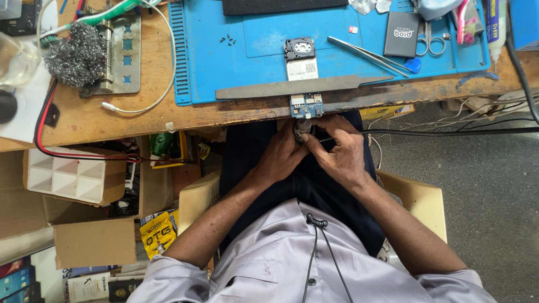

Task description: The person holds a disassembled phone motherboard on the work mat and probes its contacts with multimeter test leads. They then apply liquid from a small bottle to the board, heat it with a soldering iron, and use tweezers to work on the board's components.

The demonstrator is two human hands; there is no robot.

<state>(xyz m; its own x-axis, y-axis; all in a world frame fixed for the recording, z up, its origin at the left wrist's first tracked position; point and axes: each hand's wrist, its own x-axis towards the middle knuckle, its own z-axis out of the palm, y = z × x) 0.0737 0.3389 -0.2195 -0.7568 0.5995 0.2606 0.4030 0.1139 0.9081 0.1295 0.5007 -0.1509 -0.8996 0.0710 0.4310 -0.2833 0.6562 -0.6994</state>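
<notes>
we pinched the small metal part [303,127] between left hand [285,154] and right hand [338,152], steadying it just below the circuit board [306,105].

Setting: small electronics repair workshop. Evidence: worn wooden workbench [112,120] carrying a blue repair mat [236,33]; bare phone circuit board [302,67] lying on the mat; tweezers [365,56], scissors [431,39], flat metal file [292,87]; steel-wool tip cleaner [76,53]; loose red and black wires [45,132]; cardboard boxes [95,241] stacked beneath the bench.
</notes>
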